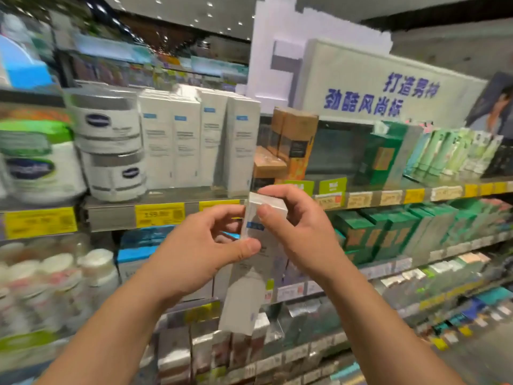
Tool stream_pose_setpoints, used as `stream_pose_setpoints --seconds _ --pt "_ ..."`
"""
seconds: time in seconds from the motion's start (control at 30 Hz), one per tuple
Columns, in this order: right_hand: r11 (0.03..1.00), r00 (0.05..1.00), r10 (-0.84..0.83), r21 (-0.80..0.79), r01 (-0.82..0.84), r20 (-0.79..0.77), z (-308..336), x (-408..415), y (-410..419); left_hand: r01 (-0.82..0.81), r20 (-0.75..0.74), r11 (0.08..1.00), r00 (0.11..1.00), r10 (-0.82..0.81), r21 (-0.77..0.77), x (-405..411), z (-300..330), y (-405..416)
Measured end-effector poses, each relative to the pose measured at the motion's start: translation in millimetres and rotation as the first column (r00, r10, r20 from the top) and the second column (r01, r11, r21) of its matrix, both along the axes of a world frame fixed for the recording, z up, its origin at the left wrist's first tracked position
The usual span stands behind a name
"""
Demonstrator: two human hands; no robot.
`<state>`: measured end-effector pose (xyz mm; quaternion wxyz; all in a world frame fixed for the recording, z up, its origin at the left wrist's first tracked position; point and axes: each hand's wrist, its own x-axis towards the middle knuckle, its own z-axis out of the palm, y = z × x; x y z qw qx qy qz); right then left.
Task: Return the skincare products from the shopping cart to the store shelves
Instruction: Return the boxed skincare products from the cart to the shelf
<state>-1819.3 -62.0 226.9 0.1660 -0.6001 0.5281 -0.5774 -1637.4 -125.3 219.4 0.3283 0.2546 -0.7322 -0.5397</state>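
Light: ceiling spotlights (194,20) are shining down, bright and even.
Blur: jars (111,143) at left are smearing (blocky too).
Edges: shelves (416,195) are bending outward.

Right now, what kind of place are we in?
Most likely a shop's skincare aisle: shelves full of boxed products, yellow price tags along their edges, and both hands holding a white box.

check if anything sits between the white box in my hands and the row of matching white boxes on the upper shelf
Nothing visible does. The white box, held by both hands, sits below the matching white boxes, with open air above the shelf edge.
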Motion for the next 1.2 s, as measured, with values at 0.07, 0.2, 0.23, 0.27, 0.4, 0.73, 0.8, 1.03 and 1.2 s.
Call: stream_pose_setpoints --seconds 0.07,0.2,0.23,0.27,0.4,0.73,0.8,1.03,1.2 --pt "0.999 0.996 0.043 0.023 -0.041 -0.08 13.0 6.7 -14.4 -0.047 -0.013 0.999 0.999 0.047 -0.004 13.3 6.7 -8.0" --pt "0.993 0.964 0.109 0.07 -0.095 -0.242 44.8 14.5 -38.1 -0.132 -0.042 0.991 0.99 0.132 -0.009 29.3 19.1 -24.4" --pt "0.991 0.949 0.123 0.088 -0.101 -0.291 54.8 15.7 -44.2 -0.15 -0.052 0.989 0.987 0.149 -0.014 32.2 23.1 -27.2" --pt "0.989 0.932 0.136 0.104 -0.107 -0.335 65.6 17.3 -49.2 -0.162 -0.071 0.987 0.985 0.16 -0.021 34.5 27.2 -29.2" --pt "0.988 0.873 0.147 0.108 -0.109 -0.466 109.2 24.5 -64.7 -0.187 -0.183 0.982 0.967 0.18 -0.024 40.0 39.3 -40.4" --pt "0.991 0.787 0.128 0.115 -0.073 -0.604 179.3 30.5 -95.9 -0.273 -0.245 0.96 0.937 0.249 -0.069 38.9 31.0 -63.9" --pt "0.991 0.77 0.118 0.119 -0.055 -0.627 189.9 31.3 -101.4 -0.289 -0.213 0.953 0.941 0.264 -0.095 40.0 27.8 -68.6" --pt "0.993 0.705 0.062 0.117 0.03 -0.707 210.1 30.3 -124.3 -0.354 -0.112 0.925 0.934 0.341 -0.137 36.9 23.8 -78.5" --pt "0.983 0.636 0.02 0.131 0.128 -0.772 203.4 24.9 -139.9 -0.307 -0.063 0.942 0.951 0.301 -0.133 28.3 23.4 -83.8"
